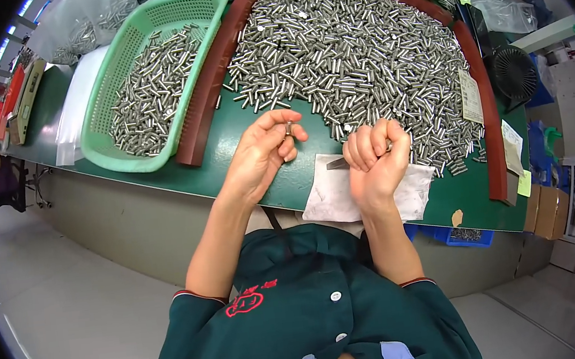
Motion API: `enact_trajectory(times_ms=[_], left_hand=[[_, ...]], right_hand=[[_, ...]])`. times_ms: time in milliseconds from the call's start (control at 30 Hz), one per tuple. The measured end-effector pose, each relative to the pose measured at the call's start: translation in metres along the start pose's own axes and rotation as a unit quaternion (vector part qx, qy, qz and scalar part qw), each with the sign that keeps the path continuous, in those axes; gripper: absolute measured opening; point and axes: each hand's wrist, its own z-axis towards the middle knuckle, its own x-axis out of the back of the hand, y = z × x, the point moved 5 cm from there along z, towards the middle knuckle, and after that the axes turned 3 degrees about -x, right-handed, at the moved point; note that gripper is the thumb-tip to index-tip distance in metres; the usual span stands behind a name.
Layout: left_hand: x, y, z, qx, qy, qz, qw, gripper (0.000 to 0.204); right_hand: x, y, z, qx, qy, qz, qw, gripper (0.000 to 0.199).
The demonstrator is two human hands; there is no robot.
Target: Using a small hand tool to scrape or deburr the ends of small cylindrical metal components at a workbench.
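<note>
Several small shiny metal pins lie heaped on the green table in front of me. My left hand is raised at the heap's near left edge, pinching one small metal pin between thumb and fingers. To its right, my right hand is closed in a fist, knuckles up. A flat metal strip sticks out of that fist to the left; the rest of it is hidden by the fingers. Beneath the right hand a stained white cloth lies at the table's front edge.
Dark red rails border the heap at left, back and right. Left of them stands a green plastic basket with more pins. A black fan and paper slips are on the right. Blue bins sit below the table's edge.
</note>
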Motion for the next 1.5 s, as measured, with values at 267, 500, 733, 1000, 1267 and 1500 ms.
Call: enact_trajectory(times_ms=[267,500,733,1000,1267,1500], left_hand=[[-0.003,-0.001,0.000,-0.002,0.005,0.047,0.999,0.019],[-0.034,0.010,-0.021,-0.149,0.018,0.612,0.776,0.013],[-0.055,-0.006,-0.027,-0.129,-0.094,0.739,0.655,0.020],[-0.051,-0.001,-0.025,-0.180,-0.083,0.725,0.660,0.018],[-0.051,-0.004,-0.022,-0.198,-0.017,0.709,0.677,0.010],[-0.049,-0.006,-0.022,-0.188,-0.007,0.717,0.671,0.011]], right_hand=[[0.002,-0.001,0.000,-0.005,0.005,0.010,1.000,0.034],[0.004,0.000,0.004,0.001,0.000,0.007,1.000,0.033],[0.004,-0.001,0.002,-0.002,0.006,-0.003,1.000,0.033],[0.008,-0.001,0.002,0.007,-0.014,-0.020,1.000,0.033],[0.011,-0.003,0.001,0.013,-0.004,0.025,1.000,0.034],[0.011,-0.001,0.002,0.018,0.015,0.050,0.998,0.032]])
